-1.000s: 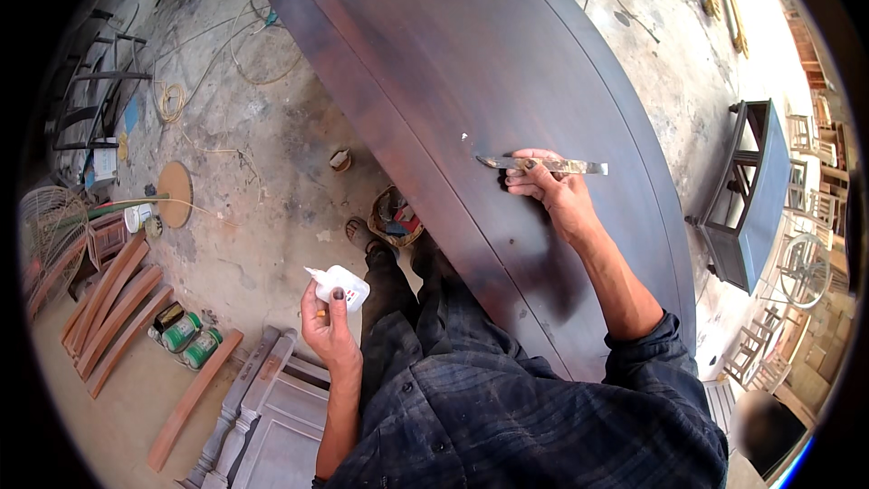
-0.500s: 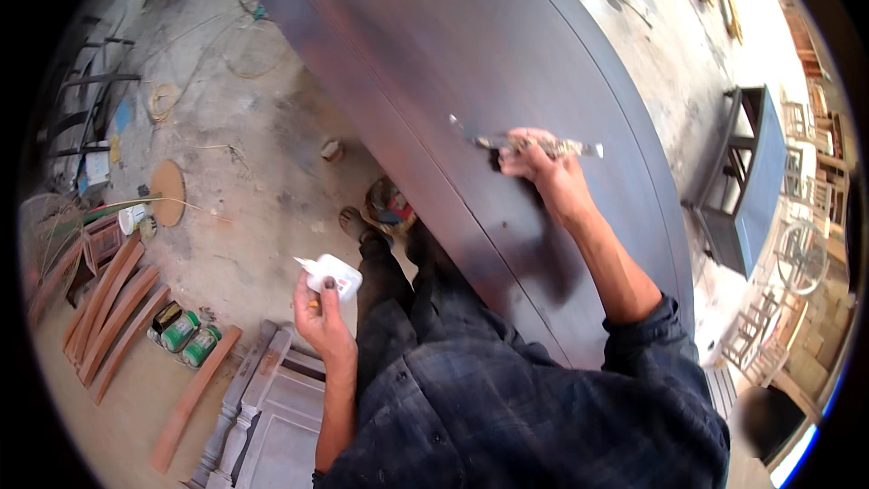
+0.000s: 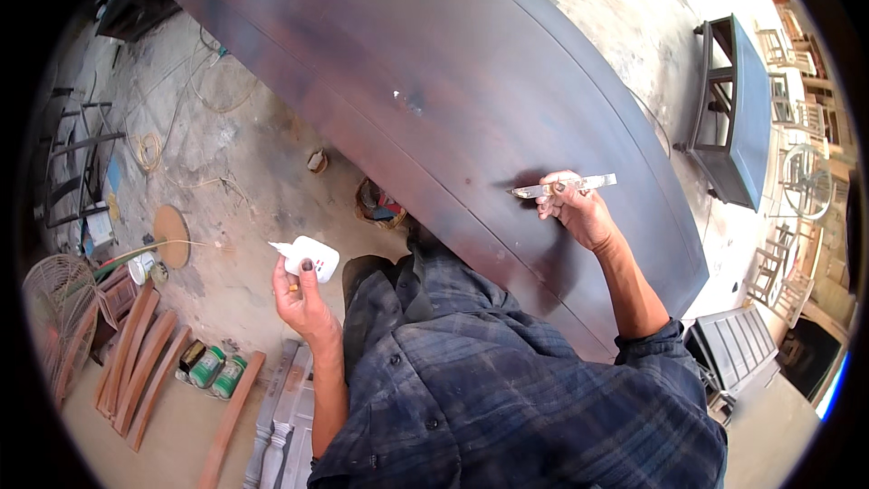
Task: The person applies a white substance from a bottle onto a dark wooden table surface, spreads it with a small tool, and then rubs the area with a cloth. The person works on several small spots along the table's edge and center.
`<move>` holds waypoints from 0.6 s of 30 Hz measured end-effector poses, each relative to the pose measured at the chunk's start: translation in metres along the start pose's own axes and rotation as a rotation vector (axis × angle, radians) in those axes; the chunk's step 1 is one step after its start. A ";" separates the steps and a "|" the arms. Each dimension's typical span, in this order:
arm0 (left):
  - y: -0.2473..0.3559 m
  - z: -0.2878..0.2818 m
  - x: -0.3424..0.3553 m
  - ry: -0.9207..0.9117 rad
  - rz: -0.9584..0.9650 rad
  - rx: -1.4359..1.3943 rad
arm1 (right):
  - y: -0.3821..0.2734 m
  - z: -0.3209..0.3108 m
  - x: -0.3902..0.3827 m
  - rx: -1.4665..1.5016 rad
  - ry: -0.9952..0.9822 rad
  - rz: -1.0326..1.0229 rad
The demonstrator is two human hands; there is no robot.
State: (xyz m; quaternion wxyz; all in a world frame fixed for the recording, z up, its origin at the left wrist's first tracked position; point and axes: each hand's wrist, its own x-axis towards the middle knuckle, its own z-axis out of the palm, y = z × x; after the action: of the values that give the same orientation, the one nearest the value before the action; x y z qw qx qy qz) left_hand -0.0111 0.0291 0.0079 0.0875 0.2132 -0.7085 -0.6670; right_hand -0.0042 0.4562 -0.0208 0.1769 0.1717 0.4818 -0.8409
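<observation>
A white squeeze bottle with a pointed nozzle [image 3: 310,258] is gripped in my left hand [image 3: 305,305], out over the floor beside the dark tabletop. My right hand [image 3: 577,215] holds a flat metal scraper blade [image 3: 588,184], smeared and worn, low over the near right part of the dark reddish-brown curved tabletop [image 3: 416,63]. A small pale fleck [image 3: 396,94] shows on the tabletop, up and left of the blade.
Curved reddish wooden pieces [image 3: 154,371], green cans [image 3: 206,367], a wire fan guard [image 3: 54,299] and a round board [image 3: 172,235] lie left. A basket [image 3: 380,208] sits under the tabletop's edge. A dark cabinet [image 3: 742,118] and stacked chairs [image 3: 774,272] stand right; cables cross the floor.
My body and view have shifted toward the tabletop, whose far part now shows more. My right hand and blade sit lower in the picture; the bottle has moved slightly left and up.
</observation>
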 end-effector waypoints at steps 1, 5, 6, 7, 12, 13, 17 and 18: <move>0.002 0.000 0.000 -0.012 0.008 0.017 | 0.003 -0.001 -0.005 -0.004 0.014 -0.003; 0.005 -0.002 0.004 -0.026 0.003 0.065 | 0.005 0.003 -0.005 0.024 -0.006 0.000; 0.009 0.000 0.003 -0.023 0.008 0.050 | 0.004 0.004 -0.006 0.012 -0.010 0.030; 0.011 0.001 0.003 -0.019 0.013 0.035 | 0.003 0.004 -0.006 -0.001 -0.015 0.061; 0.008 0.003 -0.003 -0.032 0.041 0.022 | -0.004 0.001 -0.007 0.022 -0.042 0.093; 0.009 0.003 -0.004 -0.035 0.039 0.027 | -0.006 0.002 -0.008 -0.009 -0.063 0.120; 0.005 0.001 -0.006 -0.016 0.021 0.028 | -0.012 -0.006 -0.018 -0.087 -0.097 0.207; 0.004 -0.001 -0.007 -0.019 0.017 0.033 | -0.012 -0.008 -0.023 -0.082 -0.093 0.218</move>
State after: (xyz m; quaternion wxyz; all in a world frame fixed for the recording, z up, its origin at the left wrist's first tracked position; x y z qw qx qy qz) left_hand -0.0049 0.0314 0.0130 0.0831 0.2024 -0.7219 -0.6565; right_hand 0.0112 0.4716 -0.0056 0.2961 0.1767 0.4855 -0.8034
